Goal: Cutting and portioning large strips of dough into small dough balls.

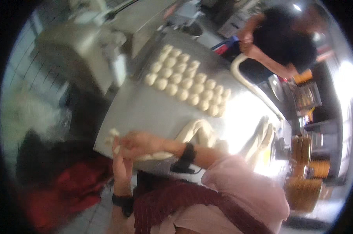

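My right hand [140,143] reaches across from the right and meets my left hand [122,165] over the near left corner of the metal table. The fingers of both are curled together, blurred, around pale dough [117,149], a little of which shows between them. Just past the fingertips lie small dough lumps [112,135]. A thick dough rope [198,126] bends on the table beyond my right forearm, which hides part of it. Farther back sit several rows of round dough balls [183,81], close together.
Another long dough rope [258,91] runs along the table's far right edge, held up at one end by a co-worker [285,43]. More dough [258,140] lies at the right. A metal machine [83,50] stands at the left. Stacked round steamers [303,175] stand beyond the right end.
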Demonstrator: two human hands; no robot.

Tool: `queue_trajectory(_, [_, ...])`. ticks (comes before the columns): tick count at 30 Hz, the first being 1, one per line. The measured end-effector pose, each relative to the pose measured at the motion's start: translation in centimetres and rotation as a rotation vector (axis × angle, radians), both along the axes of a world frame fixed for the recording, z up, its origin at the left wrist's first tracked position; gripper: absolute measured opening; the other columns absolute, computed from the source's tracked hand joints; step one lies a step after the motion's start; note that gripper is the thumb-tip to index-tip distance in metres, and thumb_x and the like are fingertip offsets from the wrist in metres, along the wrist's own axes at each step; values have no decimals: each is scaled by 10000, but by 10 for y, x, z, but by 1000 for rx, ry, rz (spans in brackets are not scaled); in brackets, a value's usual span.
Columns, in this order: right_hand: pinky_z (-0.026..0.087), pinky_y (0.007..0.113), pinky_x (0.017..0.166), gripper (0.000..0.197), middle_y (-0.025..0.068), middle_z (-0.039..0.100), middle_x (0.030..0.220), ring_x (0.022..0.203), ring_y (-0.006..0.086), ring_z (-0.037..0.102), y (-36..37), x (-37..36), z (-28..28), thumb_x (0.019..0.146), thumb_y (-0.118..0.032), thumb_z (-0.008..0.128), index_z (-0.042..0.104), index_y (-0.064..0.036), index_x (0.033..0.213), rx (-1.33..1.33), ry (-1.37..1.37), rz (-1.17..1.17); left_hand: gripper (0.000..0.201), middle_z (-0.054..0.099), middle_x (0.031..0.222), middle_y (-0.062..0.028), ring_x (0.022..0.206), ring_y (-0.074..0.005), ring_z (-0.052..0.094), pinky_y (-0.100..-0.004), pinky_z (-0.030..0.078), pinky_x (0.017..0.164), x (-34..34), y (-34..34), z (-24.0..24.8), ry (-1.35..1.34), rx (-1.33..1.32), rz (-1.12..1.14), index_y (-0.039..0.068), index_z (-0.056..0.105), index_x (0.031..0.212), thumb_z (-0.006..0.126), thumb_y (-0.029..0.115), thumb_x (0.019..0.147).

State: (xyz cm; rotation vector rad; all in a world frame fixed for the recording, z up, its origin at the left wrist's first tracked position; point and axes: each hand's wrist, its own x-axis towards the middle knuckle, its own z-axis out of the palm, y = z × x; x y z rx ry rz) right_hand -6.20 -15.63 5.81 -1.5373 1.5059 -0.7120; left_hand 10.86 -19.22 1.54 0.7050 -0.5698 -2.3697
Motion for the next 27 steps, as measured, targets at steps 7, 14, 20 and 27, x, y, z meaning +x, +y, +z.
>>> queue_trajectory(7, [482,422,799,413,171,630,982,901,363,606,22,-11,-25,650,-210,699,651,-121,1050,-288,205,-136,646,361,1380,-82,1281,-193,367,-332,320,1051,-30,2,20,-89,-245,-313,86,203,1465,525,179,913])
queue_trajectory(14, [503,364,738,221,137,616,893,811,291,621,8,-3,3,729,-164,697,669,-56,919,-71,-99,-281,368,514,1142,-23,1039,-105,502,-258,417,868,-22,4,-9,-220,-484,-439,53,432,1264,518,113,911])
queue_trajectory(20, [500,401,780,237,160,630,958,870,329,616,-13,-26,-48,754,-164,679,656,-62,966,-168,261,-508,124,576,871,-26,853,-109,567,-240,438,753,-32,13,23,-372,-497,-545,30,526,999,514,138,941])
queue_trajectory(27, [487,409,846,263,168,577,1084,966,355,591,-51,-26,-57,787,-111,625,631,-70,1047,-243,211,-405,200,590,838,-77,834,-189,575,-344,455,808,-4,-2,3,-125,-142,-102,33,521,940,488,229,955])
